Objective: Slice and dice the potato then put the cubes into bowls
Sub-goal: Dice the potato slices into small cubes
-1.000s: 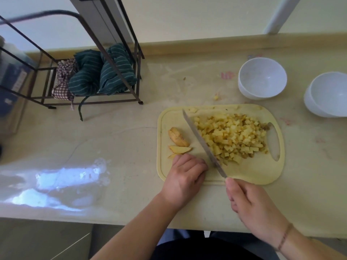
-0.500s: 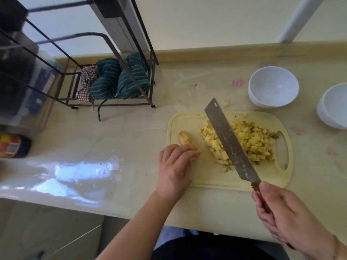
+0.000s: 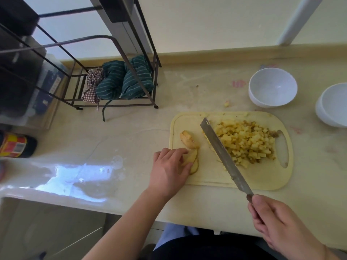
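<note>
Right hand (image 3: pixel 277 226) nearest, cut off at the bottom right edge; fingers curled tight round the knife (image 3: pixel 224 156) handle, which is mostly hidden inside the grip. Blade runs up-left from those fingers, over the board (image 3: pixel 216 177), its far part against the near-left side of the cubes (image 3: pixel 246 142); whether the edge touches the board can't be told.

Left hand (image 3: pixel 169 169) lies at the board's left near corner, fingers bent and close together, tips on the slices (image 3: pixel 193 162), partly covering them. Whether they pinch or just press, can't tell. Just beyond the fingertips, an uncut potato end (image 3: pixel 188 139), skin side up.

Cube pile sits right of the blade, on the board's far-right half, up to the handle slot.

Beyond the right hand, two white bowls: near bowl (image 3: pixel 273 89) whole, the second bowl (image 3: pixel 332 106) cut off by the right edge. One stray bit (image 3: pixel 226 104) on the counter (image 3: pixel 131 139) past the board.

Far left of the left hand, a bottle (image 3: pixel 16 145) with a red-yellow label, cut off, writing too blurred to read. Behind it, a rack (image 3: pixel 112 72) with striped green cloths (image 3: pixel 127 81).
</note>
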### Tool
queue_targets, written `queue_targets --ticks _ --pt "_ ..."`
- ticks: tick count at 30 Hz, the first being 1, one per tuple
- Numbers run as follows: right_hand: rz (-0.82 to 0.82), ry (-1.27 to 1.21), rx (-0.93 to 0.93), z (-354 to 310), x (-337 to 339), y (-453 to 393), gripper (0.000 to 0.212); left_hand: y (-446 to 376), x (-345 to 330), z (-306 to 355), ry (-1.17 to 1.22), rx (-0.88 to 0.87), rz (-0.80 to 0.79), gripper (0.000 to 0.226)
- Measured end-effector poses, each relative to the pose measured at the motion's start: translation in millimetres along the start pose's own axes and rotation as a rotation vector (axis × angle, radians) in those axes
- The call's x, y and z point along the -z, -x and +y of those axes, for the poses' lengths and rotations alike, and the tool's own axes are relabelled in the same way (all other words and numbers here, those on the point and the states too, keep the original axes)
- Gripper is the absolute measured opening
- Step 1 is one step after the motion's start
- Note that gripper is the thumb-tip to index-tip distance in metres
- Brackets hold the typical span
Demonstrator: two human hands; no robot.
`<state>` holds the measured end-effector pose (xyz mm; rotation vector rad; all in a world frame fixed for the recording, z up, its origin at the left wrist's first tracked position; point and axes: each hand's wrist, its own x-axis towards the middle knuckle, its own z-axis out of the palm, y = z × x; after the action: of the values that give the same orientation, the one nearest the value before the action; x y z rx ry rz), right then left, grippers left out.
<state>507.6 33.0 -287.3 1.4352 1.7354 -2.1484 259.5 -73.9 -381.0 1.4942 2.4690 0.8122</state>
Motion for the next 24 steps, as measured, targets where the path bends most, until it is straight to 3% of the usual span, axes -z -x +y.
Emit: queue_targets --ticks 7,11,19,24 --pt "-0.017 0.011 -0.037 8 -8 7 0.073 24 -5 13 -0.123 -0.208 0.134 0.015" --pt "-0.002 0.04 -0.039 11 -14 9 0.066 32 -5 20 -0.204 -0.176 0.183 0.01" --pt "0.014 -0.051 -0.12 23 -29 8 0.052 35 -17 36 -0.073 -0.16 0.138 0.006" --pt "0.053 0.07 -0.067 29 -33 4 0.063 26 -28 33 -0.03 -0.241 0.129 0.007"
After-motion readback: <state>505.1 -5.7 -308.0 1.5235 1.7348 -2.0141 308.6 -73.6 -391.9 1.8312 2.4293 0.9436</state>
